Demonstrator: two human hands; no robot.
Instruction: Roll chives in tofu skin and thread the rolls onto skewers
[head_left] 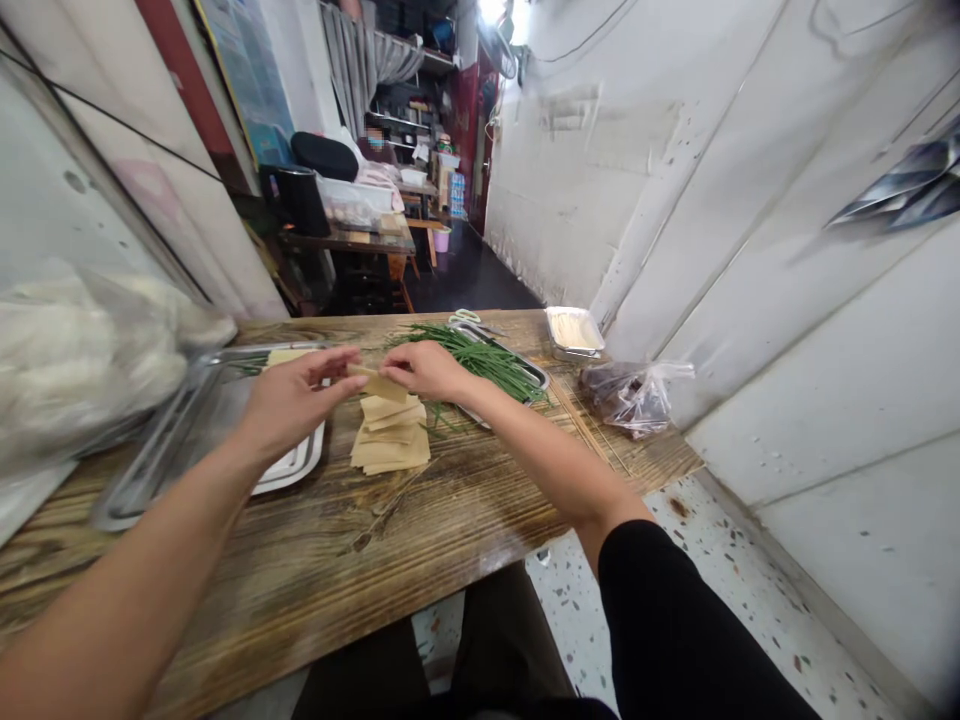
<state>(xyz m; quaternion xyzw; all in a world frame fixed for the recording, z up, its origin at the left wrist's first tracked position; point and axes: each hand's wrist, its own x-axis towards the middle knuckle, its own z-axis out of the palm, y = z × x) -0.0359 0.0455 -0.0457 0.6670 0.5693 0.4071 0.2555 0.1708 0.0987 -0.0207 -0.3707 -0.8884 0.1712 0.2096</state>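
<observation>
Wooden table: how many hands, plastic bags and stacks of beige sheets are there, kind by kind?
Hands: 2, left hand and right hand, both pinching one beige sheet.
Plastic bags: 2, white-filled bag and dark-filled bag.
Stack of beige sheets: 1.
Total: 5.

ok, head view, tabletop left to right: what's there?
Bag of white lumps → steel tray → left hand → tan sheet pinched by both hands → right hand → chives → small steel tin → clear bag of dark stuff. Stack of sheets skipped: it overlaps.
</observation>
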